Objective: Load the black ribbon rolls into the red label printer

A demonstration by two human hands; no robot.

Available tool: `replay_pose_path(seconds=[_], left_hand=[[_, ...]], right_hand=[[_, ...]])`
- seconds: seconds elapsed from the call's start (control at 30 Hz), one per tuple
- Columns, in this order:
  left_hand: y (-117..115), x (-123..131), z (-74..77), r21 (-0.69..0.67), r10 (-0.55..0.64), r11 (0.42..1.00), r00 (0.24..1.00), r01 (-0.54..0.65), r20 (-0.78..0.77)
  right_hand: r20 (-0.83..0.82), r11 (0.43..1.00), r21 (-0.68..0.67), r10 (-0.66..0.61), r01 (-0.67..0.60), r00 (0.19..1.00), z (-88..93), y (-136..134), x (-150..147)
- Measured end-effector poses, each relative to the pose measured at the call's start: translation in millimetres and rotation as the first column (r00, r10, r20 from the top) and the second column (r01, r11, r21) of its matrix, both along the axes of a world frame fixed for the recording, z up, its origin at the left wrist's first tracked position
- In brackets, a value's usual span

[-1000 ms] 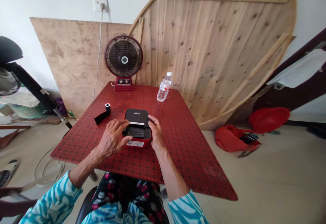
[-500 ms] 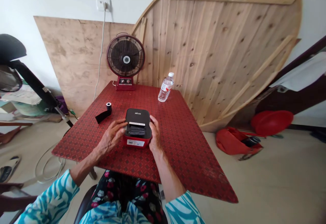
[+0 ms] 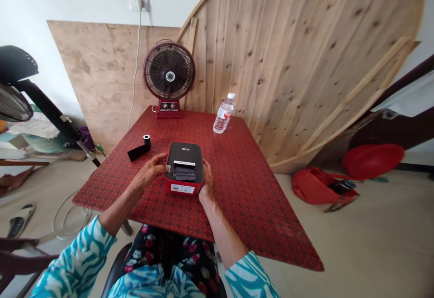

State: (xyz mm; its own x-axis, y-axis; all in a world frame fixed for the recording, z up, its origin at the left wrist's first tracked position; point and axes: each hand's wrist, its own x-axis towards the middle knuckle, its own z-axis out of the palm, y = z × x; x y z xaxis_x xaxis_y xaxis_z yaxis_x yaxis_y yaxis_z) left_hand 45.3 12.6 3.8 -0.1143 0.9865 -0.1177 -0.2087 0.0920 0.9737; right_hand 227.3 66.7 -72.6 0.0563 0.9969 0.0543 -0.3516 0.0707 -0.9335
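Box [image 3: 185, 152] is sitting on the red patterned worktop [image 3: 244, 216], nr the front edge, btwn both hands, black top facing up & white label [image 3: 183, 188] facing the wearer. L hand [image 3: 151, 171] is reaching in from the side, grip half-curled, fingertips touching the box's L edge nr a pale tab [image 3: 168, 168]; can't tell if they're pinching it. R hand [image 3: 206, 181] is lying along the box's R side, grip loosely curved, fingers bending round the far part; thumb's hiding, so can't tell if it's clasping or just steadying. Roll [image 3: 146, 139] is standing L of & beyond the box, well clear of both hands, its black strip [image 3: 137, 153] trailing out L. Bottle [image 3: 224, 113] is standing further back on the R, red mark showing on its label. Fan [image 3: 170, 76] is standing at the worktop's far end, in front of a wood board [image 3: 98, 72]. Red bag [image 3: 312, 185] is lying on the floor, R side.
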Motion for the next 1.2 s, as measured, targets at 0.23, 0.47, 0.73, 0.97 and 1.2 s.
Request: replay_pose_path(seconds=[0.23, 0.47, 0.73, 0.97, 1.2], left_hand=[[4, 2, -0.7, -0.091, -0.006, 0.996, 0.991, 0.018, 0.137], [3, 2, -1.3, -0.136, 0.003, 0.991, 0.989, 0.017, 0.149], [4, 0, -0.5, -0.069, -0.021, 0.997, 1.000, 0.022, 0.012], [15, 1, 20.7, 0.395, 0.166, 0.903, 0.711, 0.169, -0.684], [80, 26, 38.1, -0.095, -0.197, 0.826, 0.127, 0.556, -0.972]], right_hand=[[-0.085, 0.994, -0.100, -0.047, 0.038, 0.995, 6.4, -4, -2], [-0.056, 0.997, -0.074, -0.032, 0.027, 0.998, 9.6, -5, -1], [-0.051, 0.997, -0.053, -0.058, 0.055, 0.997, 4.7, -3, -2], [-0.061, 0.999, 0.035, -0.034, 0.037, 0.998, 0.4, 0, -3], [-0.045, 0.997, 0.060, -0.040, 0.043, 0.998, -3.3, 2, -2]])
